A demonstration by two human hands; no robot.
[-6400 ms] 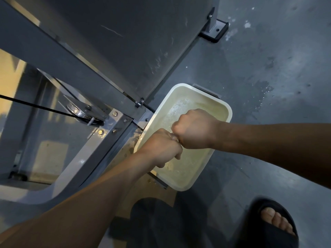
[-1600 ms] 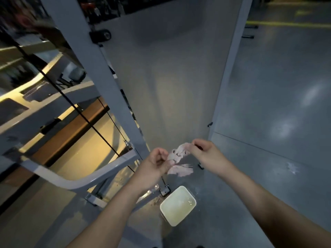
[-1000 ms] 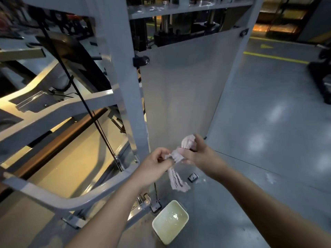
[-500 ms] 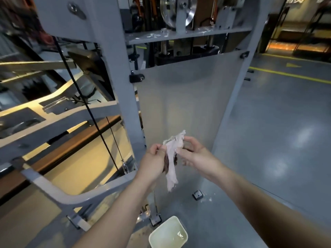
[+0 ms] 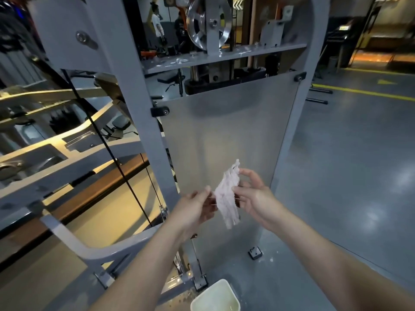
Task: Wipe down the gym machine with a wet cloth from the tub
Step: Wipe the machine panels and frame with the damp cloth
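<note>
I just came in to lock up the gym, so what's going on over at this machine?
A person stands at the gym machine, holding a pale cloth up in front of its grey panel. The left hand pinches one edge and the right hand pinches the other, spreading it open. The tub sits on the floor below, by the machine's foot. The cloth is not touching the panel, so wiping has not begun.

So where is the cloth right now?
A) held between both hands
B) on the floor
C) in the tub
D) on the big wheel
A: the left hand and right hand both pinch the cloth in front of the grey panel, well above the tub.
</note>
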